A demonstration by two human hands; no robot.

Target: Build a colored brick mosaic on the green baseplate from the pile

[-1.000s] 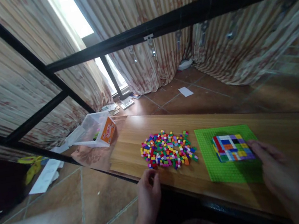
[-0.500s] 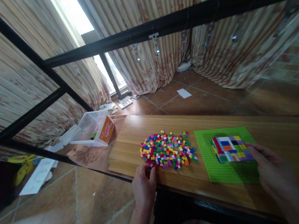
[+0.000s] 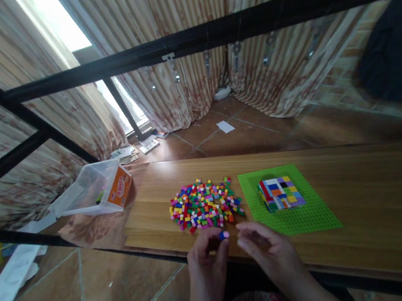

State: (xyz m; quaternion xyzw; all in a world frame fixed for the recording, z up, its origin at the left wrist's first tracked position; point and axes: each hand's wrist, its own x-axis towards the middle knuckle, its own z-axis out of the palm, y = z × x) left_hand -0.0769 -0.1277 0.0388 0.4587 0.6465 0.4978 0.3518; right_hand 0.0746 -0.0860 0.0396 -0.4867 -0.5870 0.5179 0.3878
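Near the table's front edge, my left hand [image 3: 207, 266] pinches a small blue toy brick [image 3: 221, 236] between thumb and fingers. A pink piece shows at the right end of that brick; whether the two are joined I cannot tell. My right hand [image 3: 274, 256] is just to the right, fingers curved and apart, with nothing visible in it. A heap of loose coloured bricks [image 3: 204, 203] lies beyond my left hand. On a green studded baseplate [image 3: 292, 222] stands a block built of multicoloured bricks [image 3: 281, 192], untouched by either hand.
The wooden table [image 3: 369, 225] runs off to the right. A clear plastic box [image 3: 94, 187] with an orange label sits past its left end. A black metal rail [image 3: 198, 39] crosses in front of the curtains [image 3: 191, 86]. Papers lie on the tiled floor.
My right hand has left the brick block on the baseplate and moved left beside my left hand. My left hand has drawn back from the heap with the blue brick. The view has shifted right.
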